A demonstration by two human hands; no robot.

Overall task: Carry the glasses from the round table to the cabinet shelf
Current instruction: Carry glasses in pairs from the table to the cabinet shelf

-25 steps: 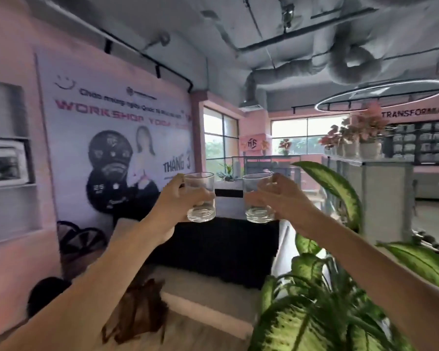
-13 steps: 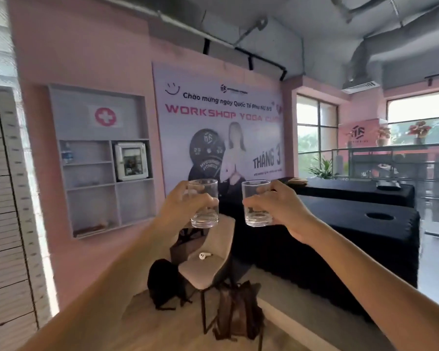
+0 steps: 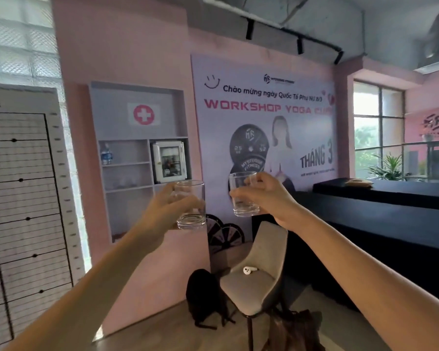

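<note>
Both bare arms reach forward and upward from the lower corners of the view, stretched out almost straight. The left hand (image 3: pixel 162 211) has its fingers and thumb curled round a glass (image 3: pixel 192 220), which it holds upright. The right hand (image 3: pixel 266 196), slightly higher, grips a second glass (image 3: pixel 245 207) the same way, also upright. The two hands are near each other but not touching.

A glass (image 3: pixel 191 205) in each hand

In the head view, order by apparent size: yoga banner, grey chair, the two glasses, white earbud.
1. yoga banner
2. grey chair
3. left glass and right glass: alike
4. white earbud
</note>
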